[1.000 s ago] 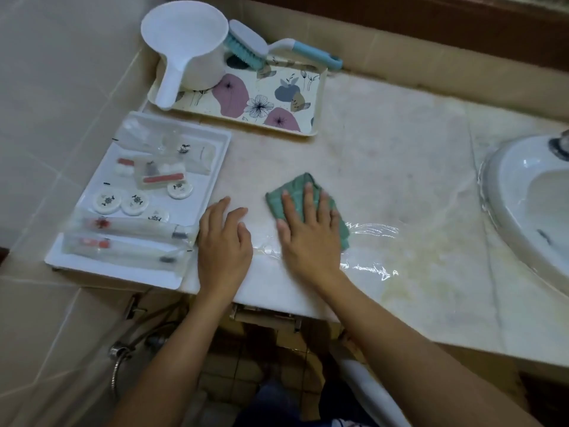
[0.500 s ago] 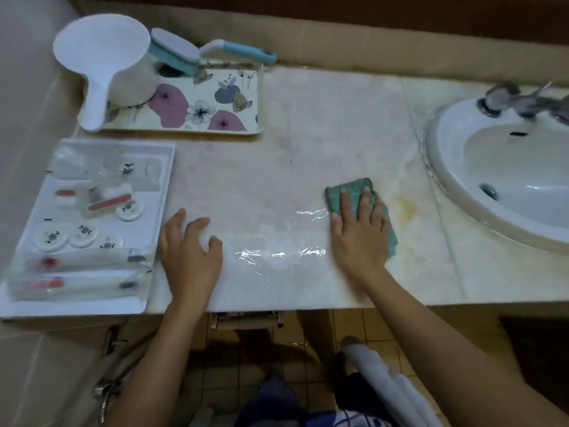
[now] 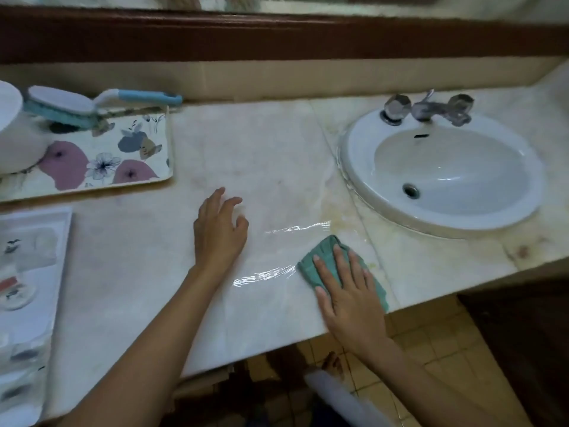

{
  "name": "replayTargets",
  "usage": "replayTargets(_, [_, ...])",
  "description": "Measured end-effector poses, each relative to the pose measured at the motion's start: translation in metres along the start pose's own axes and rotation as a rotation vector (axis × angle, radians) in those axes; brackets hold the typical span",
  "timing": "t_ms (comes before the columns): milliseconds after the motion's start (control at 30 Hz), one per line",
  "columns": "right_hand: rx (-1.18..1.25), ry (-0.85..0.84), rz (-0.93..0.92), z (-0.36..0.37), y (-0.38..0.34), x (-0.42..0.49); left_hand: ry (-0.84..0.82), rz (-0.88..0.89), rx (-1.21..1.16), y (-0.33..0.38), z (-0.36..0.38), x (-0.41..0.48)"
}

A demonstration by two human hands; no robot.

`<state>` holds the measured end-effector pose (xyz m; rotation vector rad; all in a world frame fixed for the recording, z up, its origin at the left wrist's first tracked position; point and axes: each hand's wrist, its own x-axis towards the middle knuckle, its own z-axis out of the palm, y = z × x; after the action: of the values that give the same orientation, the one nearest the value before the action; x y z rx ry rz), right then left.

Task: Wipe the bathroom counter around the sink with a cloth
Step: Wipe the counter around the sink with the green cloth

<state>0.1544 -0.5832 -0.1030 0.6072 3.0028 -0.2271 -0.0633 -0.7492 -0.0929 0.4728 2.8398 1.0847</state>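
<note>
Marble counter (image 3: 261, 155), pale and veined, shines in wet streaks between the hands. Right hand (image 3: 349, 294) lies flat, fingers spread, pressing a crumpled green cloth (image 3: 323, 252) near the front edge, with the oval white sink (image 3: 443, 177) beyond it. Left hand (image 3: 218, 232) rests loosely curled on the stone, holding nothing.

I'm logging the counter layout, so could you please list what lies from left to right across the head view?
White tray → floral tray → left hand → green cloth under the right hand → sink.
</note>
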Motion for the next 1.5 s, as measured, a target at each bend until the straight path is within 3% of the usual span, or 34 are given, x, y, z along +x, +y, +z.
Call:
replayTargets(67, [0.025, -0.005, 0.030, 0.005, -0.022, -0.002, -0.016, -0.010, 0.085, 0.001, 0.012, 0.014])
replayTargets(167, [0.047, -0.010, -0.100, 0.008, -0.044, 0.003, 0.003, -0.006, 0.252, 0.002, 0.025, 0.016])
replayTargets(300, [0.117, -0.003, -0.174, 0.010, -0.063, 0.059, 0.018, -0.001, 0.287, 0.001, 0.027, 0.017])
replayTargets(467, [0.174, -0.012, -0.142, 0.002, -0.071, 0.166, 0.040, -0.003, 0.244, 0.001, 0.024, 0.016])
replayTargets(567, [0.196, 0.014, -0.013, -0.004, -0.041, 0.195, 0.069, -0.015, 0.238, 0.001, 0.026, 0.017])
replayTargets(733, [0.138, 0.099, 0.244, -0.003, 0.017, 0.128, 0.091, -0.024, 0.257, 0.005, 0.028, 0.016])
replayTargets(867, [0.071, 0.053, 0.243, -0.002, 0.035, 0.043, 0.090, -0.039, 0.287, 0.009, 0.029, 0.016])
replayTargets(967, [0.049, 0.049, 0.259, 0.004, 0.024, 0.036, 0.094, -0.043, 0.306, 0.010, 0.030, 0.017])
replayTargets(1133, [0.074, 0.087, -0.016, 0.012, -0.036, 0.078, 0.098, -0.038, 0.305, 0.009, 0.029, 0.016])
replayTargets(1267, [0.055, 0.037, -0.165, 0.004, -0.020, 0.116, 0.100, -0.030, 0.262, 0.003, 0.027, 0.017])
replayTargets(1500, [0.115, 0.065, 0.298, -0.012, 0.042, 0.085, 0.101, -0.012, 0.254, 0.000, 0.028, 0.015])
